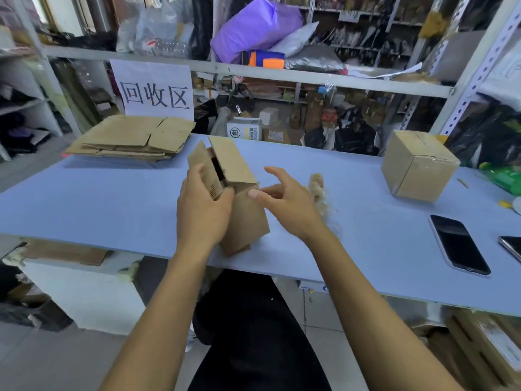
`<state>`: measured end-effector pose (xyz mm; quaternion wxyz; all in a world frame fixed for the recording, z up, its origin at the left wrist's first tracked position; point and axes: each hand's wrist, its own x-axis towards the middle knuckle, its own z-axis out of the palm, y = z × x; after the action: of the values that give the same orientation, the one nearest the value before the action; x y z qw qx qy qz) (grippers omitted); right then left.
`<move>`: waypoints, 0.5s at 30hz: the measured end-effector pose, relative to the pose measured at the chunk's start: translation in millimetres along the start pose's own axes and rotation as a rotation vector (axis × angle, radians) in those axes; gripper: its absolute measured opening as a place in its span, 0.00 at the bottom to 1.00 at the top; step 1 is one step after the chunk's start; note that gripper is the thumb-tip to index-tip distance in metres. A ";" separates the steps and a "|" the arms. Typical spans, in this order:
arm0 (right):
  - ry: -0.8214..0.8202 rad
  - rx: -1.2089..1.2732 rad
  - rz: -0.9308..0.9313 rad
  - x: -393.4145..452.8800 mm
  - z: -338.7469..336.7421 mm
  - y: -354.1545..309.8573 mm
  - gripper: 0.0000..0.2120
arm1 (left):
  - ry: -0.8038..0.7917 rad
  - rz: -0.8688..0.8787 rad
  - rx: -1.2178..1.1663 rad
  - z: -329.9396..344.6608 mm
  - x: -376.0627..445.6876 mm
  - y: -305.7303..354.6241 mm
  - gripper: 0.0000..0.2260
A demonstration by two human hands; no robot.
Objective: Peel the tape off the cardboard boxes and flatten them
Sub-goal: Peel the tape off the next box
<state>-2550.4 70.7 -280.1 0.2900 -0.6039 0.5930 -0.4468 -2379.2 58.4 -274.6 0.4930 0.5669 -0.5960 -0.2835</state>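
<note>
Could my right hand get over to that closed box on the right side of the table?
Probably yes: the right hand holds nothing, and only bare table lies between it and the closed box.

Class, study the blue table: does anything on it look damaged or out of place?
Yes. The closed cardboard box at the far right is dented, with a wrinkled top edge. A tangled clump of peeled tape lies loose beside the right hand.

two boxes (236, 190) (417, 165), one flattened stack (132, 138), two phones (458, 244) (511, 246)
</note>
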 end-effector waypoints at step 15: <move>0.344 -0.011 0.114 -87.2 43.3 -40.4 0.27 | 0.186 0.080 -0.312 -29.1 -67.5 -0.1 0.07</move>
<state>-2484.7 153.2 -280.3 0.2056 -0.4856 0.6696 -0.5230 -2361.4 129.3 -282.4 0.6387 0.4832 -0.5188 -0.2991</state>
